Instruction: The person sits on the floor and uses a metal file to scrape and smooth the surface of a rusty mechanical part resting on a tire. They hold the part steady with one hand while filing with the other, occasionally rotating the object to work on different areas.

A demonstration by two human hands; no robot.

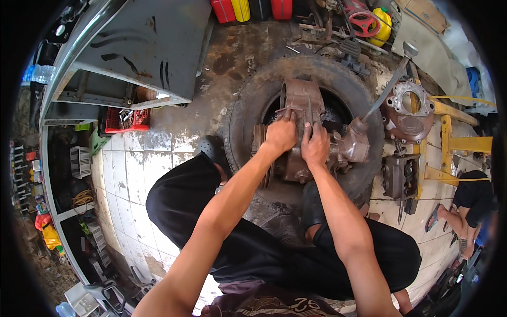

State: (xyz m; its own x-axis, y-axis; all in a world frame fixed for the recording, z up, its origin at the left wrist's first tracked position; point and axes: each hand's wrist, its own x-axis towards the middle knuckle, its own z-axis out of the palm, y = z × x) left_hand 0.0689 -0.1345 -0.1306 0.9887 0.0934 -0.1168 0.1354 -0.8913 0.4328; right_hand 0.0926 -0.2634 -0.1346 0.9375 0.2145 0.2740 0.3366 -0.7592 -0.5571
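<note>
A brown cast-metal gear housing (298,90) rests on a large worn tyre (245,95) lying flat on the floor. My left hand (281,136) is on the housing's upper middle, fingers curled against it; whatever they hold is hidden. Just to its right, my right hand (316,142) is closed around the lower end of what looks like a narrow grey bar (309,105) lying along the housing. A long grey lever (389,90) rises from the housing's right side. Another round metal casing (393,119) sits beside the tyre.
A grey metal bench (132,47) stands at upper left, with a red crate (127,127) under it. At right are a yellow metal frame (444,127), a dark metal part (393,185) and another person's leg (457,224). Jerrycans (223,9) line the back.
</note>
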